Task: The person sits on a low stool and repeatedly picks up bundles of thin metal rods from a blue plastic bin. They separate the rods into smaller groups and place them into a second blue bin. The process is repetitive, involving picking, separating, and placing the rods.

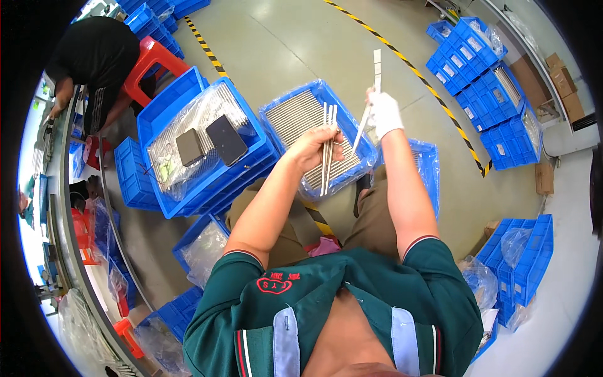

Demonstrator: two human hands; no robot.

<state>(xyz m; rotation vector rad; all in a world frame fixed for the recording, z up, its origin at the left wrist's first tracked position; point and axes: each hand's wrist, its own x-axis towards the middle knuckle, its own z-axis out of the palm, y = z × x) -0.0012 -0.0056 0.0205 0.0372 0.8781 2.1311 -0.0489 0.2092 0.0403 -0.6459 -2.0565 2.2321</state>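
pinching a small bundle of slim metal rods in the bare left grip, with fingers curled closely around; running roughly from twelve to six o'clock and poking out at both ends, hard to count exactly. closed likewise, in the white-gloved right grip, around a long pale strip, reaching toward twelve o'clock; also showing a narrow length toward seven o'clock, impossible to tell whether of one piece. held near each other, with the right a little toward two o'clock of the left.

beneath the left grip, at twelve o'clock, lying in close rows inside a plastic-lined blue crate: more metal rods. at three o'clock, partly behind the right forearm: another lined crate. at ten o'clock, stacked high: blue crates, topped with bagged rods, a dark phone and a flat grey-brown object. farther toward ten o'clock, bending beside a red stool: a dark-clothed co-worker.
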